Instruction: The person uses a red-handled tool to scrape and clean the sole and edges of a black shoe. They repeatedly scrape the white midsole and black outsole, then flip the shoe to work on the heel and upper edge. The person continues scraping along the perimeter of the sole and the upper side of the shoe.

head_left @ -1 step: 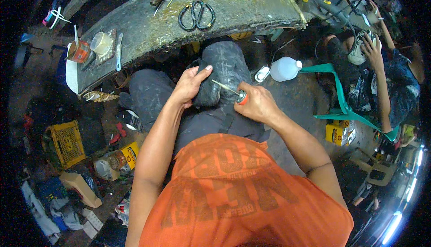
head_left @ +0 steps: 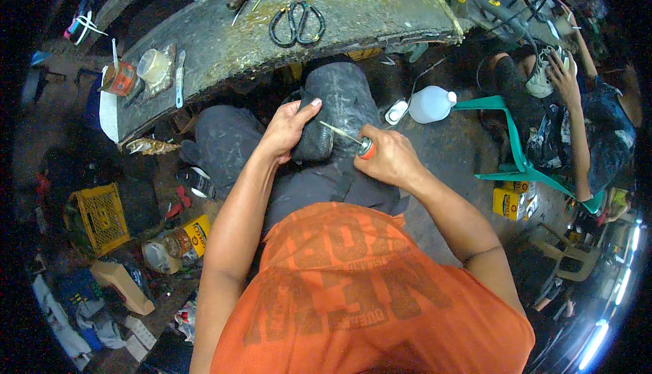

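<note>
Across my lap lies a dark, worn shoe [head_left: 316, 141], its sole and upper hard to tell apart. My left hand [head_left: 284, 131] grips its left side, thumb on top and fingers curled out of sight. In my closed right hand [head_left: 394, 159] is an awl [head_left: 342, 133] with a thin pale shaft and a round orange-and-grey handle end. The awl's tip points up and left, over the shoe's right edge; whether it touches the shoe I cannot tell. Black-handled scissors [head_left: 297, 26] rest on the bench beyond my knees.
A stained workbench [head_left: 224, 41] curves across the front, bearing an orange can [head_left: 121, 79], a plastic cup [head_left: 153, 66] and a knife [head_left: 180, 80]. On my right stand a white jug [head_left: 430, 105] and a green chair [head_left: 517, 139], where another person handles a light shoe [head_left: 540, 78]. A yellow crate [head_left: 102, 218] sits left.
</note>
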### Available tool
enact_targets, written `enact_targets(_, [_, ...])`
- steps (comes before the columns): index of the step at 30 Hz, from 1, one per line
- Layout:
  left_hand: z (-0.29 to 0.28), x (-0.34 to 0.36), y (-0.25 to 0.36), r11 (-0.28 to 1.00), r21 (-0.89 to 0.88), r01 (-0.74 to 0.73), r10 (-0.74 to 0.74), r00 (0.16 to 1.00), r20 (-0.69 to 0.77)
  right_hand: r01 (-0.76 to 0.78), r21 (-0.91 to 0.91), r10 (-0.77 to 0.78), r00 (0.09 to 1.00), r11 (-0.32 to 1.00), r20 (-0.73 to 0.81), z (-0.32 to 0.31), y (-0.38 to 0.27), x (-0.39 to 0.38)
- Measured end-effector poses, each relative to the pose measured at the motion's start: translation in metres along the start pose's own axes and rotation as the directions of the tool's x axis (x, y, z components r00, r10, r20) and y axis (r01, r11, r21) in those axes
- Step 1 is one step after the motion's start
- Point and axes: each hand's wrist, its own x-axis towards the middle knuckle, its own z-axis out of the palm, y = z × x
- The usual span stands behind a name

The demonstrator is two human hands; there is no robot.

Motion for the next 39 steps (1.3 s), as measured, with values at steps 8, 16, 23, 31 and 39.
enact_targets(8, [0.007, 0.006, 0.004, 1.000, 0.020, 0.001, -0.001, 1.000, -0.008, 0.019, -0.047, -0.020, 1.000, 0.999, -0.009, 0.000, 0.000, -0.007])
enact_targets(16, [-0.001, 0.007, -0.005, 0.995, -0.091, -0.039, 0.054, 0.984, 0.170, -0.145, 0.093, 0.147, 0.989, 0.985, -0.013, -0.008, 0.008, -0.003])
enact_targets(23, [-0.004, 0.012, -0.021, 0.979, 0.139, -0.147, 0.118, 0.973, 0.200, -0.221, 0.255, 0.226, 0.974, 0.941, 0.007, -0.005, 0.017, -0.006])
enact_targets(31, [0.004, 0.030, -0.014, 0.994, 0.004, -0.106, 0.104, 0.981, 0.162, -0.231, 0.204, 0.233, 0.972, 0.951, 0.014, -0.004, 0.017, 0.016])
enact_targets(39, [0.006, 0.035, -0.014, 0.995, -0.003, -0.103, 0.102, 0.984, 0.146, -0.221, 0.191, 0.226, 0.974, 0.957, -0.004, 0.001, 0.020, 0.013])
